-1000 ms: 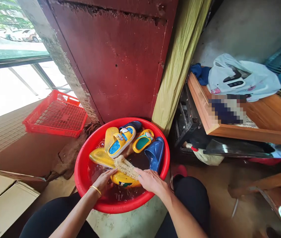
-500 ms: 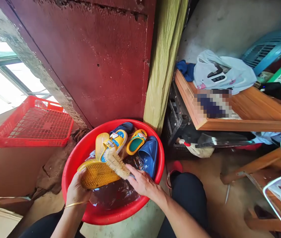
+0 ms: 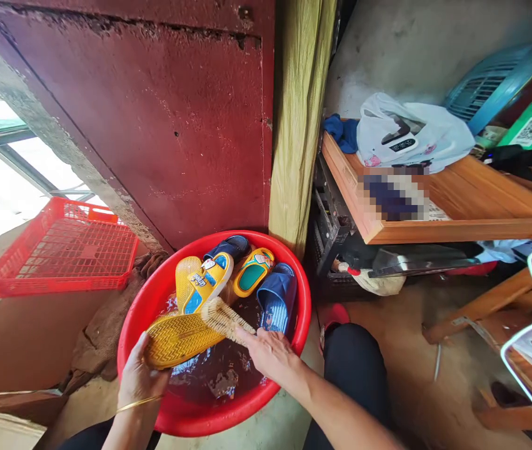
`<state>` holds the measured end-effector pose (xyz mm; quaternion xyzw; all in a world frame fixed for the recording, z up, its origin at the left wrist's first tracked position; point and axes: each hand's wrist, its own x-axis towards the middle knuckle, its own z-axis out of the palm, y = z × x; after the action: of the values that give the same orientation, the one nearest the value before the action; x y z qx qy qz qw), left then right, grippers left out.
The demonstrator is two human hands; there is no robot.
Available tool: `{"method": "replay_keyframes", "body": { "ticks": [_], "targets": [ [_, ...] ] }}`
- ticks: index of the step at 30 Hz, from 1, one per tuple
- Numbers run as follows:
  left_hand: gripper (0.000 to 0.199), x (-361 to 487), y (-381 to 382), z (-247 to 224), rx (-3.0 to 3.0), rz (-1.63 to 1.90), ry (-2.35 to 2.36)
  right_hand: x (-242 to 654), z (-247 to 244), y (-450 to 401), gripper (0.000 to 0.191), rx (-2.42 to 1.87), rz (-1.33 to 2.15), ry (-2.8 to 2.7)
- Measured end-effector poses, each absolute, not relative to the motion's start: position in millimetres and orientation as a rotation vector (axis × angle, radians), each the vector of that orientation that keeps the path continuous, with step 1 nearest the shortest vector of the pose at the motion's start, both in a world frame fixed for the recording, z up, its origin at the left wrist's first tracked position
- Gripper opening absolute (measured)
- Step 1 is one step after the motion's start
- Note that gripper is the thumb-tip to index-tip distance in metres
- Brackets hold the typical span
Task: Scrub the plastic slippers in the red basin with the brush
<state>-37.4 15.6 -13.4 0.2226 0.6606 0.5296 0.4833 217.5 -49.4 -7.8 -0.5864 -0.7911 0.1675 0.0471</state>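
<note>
1. While the left hand [image 3: 140, 376] grips a slipper [image 3: 172, 344] over the tub [image 3: 219, 420] at left, the right hand [image 3: 272, 355] holds a brush [image 3: 225, 320] against the sole [image 3: 188, 334].
2. Water [image 3: 214, 375] gives room near; other slippers [image 3: 208, 279] crowd the far rim [image 3: 268, 239].

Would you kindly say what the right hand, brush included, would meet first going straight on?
Likely the yellow sole in the left hand: the brush in the right hand overlaps it in view, though depth is unclear.
</note>
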Motion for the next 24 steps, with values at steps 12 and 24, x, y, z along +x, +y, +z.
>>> {"method": "replay_keyframes", "body": {
  "ticks": [12, 24],
  "targets": [
    [0.048, -46.3, 15.1, -19.9, 0.303, 1.185, 1.534, 205.6, -1.3, -68.8, 0.064, -1.621, 0.417, -2.504],
    [0.052, -16.7, 1.3, -19.2, 0.358, 0.994, 1.492, 243.7, -10.9, -52.5, 0.057, -1.745, 0.693, -2.265]
  ]
}}
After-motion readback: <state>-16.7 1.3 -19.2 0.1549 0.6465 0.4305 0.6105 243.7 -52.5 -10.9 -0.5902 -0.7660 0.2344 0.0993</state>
